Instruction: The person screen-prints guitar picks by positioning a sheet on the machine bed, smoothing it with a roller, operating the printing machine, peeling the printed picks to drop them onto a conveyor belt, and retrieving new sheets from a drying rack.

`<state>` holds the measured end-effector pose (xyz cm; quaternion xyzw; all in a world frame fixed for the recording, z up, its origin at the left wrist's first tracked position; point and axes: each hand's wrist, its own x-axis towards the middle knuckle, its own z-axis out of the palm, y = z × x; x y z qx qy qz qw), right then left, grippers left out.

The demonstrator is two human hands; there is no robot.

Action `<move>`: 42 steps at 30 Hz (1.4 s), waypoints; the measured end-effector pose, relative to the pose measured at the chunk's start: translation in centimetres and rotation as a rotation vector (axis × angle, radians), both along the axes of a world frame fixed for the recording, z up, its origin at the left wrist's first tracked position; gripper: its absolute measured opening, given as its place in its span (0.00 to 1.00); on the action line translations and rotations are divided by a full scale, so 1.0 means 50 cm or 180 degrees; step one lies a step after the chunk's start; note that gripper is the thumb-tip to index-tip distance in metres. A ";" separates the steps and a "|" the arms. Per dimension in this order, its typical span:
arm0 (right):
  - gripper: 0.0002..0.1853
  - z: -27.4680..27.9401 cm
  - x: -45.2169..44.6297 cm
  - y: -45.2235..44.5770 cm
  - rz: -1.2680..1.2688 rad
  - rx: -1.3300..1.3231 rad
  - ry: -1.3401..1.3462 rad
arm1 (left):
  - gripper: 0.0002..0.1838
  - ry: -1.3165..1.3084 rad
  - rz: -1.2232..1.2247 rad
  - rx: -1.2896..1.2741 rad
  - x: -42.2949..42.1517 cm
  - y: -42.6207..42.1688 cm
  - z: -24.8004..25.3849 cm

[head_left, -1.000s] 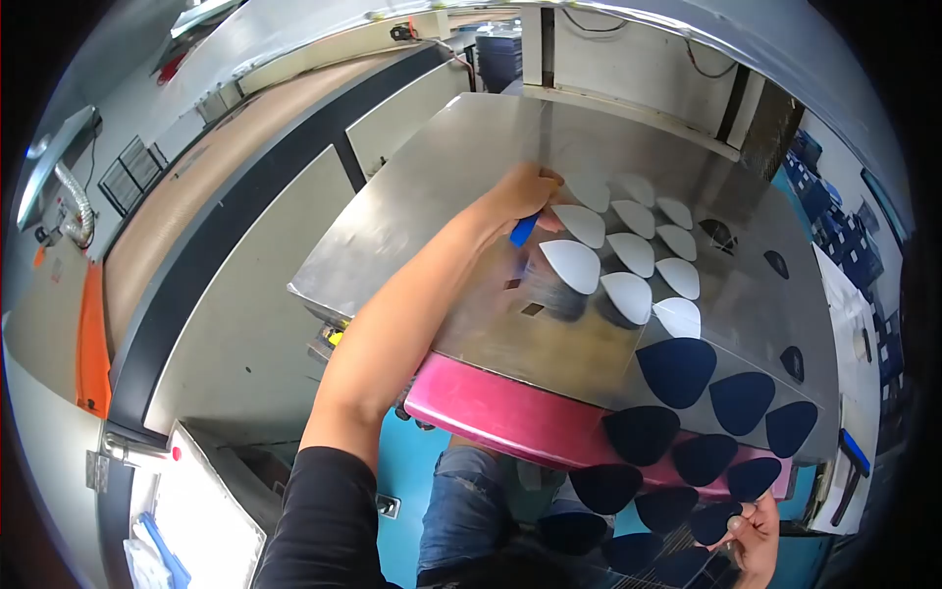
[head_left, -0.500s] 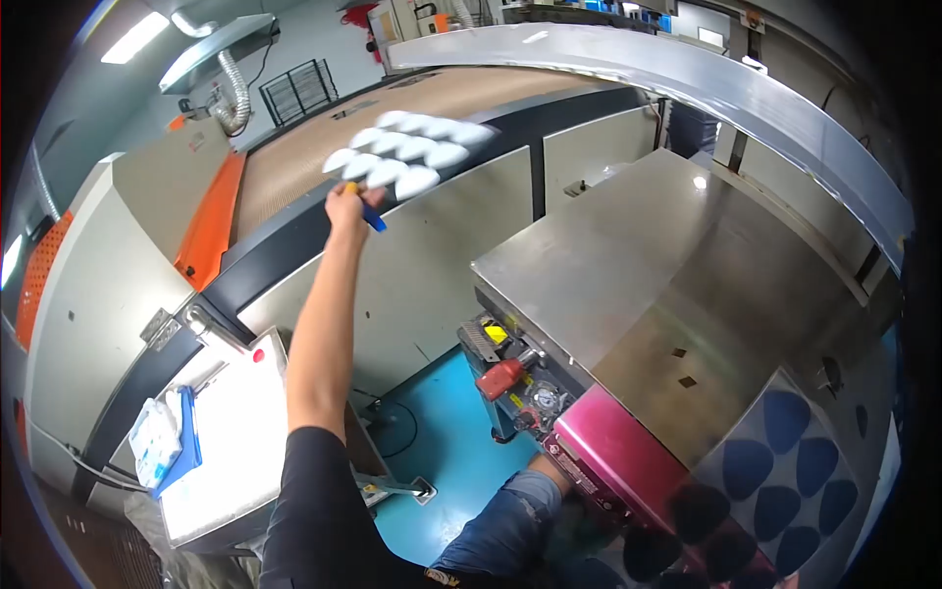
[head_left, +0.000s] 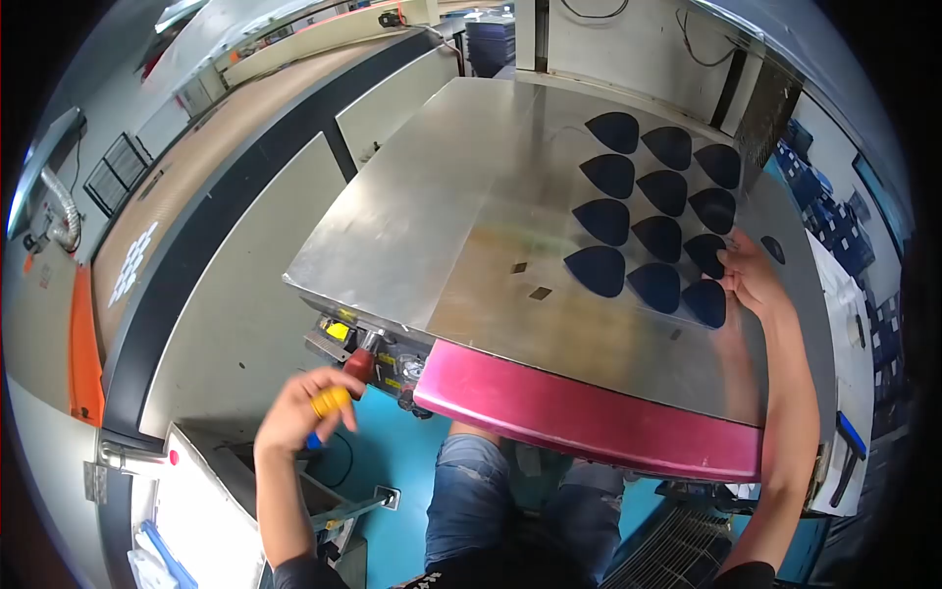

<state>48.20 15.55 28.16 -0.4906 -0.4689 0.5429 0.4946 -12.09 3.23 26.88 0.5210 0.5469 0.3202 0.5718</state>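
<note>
Dark shapes now overlie the plate, right hand pinching one, left hand spread.

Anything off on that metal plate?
No spill visible. One oddity: a small dark oval shows apart from the rows of dark pieces, beside the right hand; can't tell whether it's a stray piece or mark.

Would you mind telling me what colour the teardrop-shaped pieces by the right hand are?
The pieces are dark navy blue, shown best in the head view.
</note>
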 end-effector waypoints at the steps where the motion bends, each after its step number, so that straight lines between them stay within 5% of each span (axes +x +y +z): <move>1: 0.25 -0.004 0.005 0.013 0.0104 -0.0037 -0.0065 | 0.11 -0.0169 -0.0166 -0.0323 0.015 -0.017 -0.010; 9: 0.25 0.021 -0.034 -0.009 0.0296 0.0017 0.0108 | 0.11 -0.0675 -0.0951 -0.1236 0.125 -0.074 -0.195; 19: 0.26 0.026 -0.064 -0.025 0.0147 0.0210 0.0040 | 0.16 -0.0617 -0.0516 -0.2027 0.204 -0.136 -0.475; 26: 0.26 0.028 -0.084 -0.021 0.0205 0.0272 -0.0366 | 0.13 -0.0309 -0.0336 -0.2159 0.227 -0.122 -0.519; 29: 0.26 0.003 -0.087 -0.010 0.0019 0.0904 -0.1237 | 0.14 -0.0153 -0.0434 -0.2059 0.243 -0.110 -0.521; 33: 0.27 0.018 -0.092 -0.032 -0.0424 0.0481 -0.3038 | 0.15 -0.0023 -0.0471 -0.2093 0.259 -0.087 -0.517; 36: 0.29 -0.013 0.051 -0.092 -0.0515 0.0649 -0.3539 | 0.15 -0.0155 -0.0346 -0.2070 0.246 -0.087 -0.517; 39: 0.27 -0.055 0.368 -0.218 -0.1556 0.0081 -0.2639 | 0.18 -0.0168 -0.0199 -0.2096 0.238 -0.098 -0.540; 41: 0.28 -0.126 0.690 -0.390 -0.3002 -0.0784 -0.4647 | 0.20 -0.0134 -0.0162 -0.2121 0.243 -0.097 -0.518; 42: 0.29 -0.162 0.860 -0.525 -0.2704 -0.1318 -0.5888 | 0.20 -0.0088 -0.0142 -0.2099 0.248 -0.096 -0.504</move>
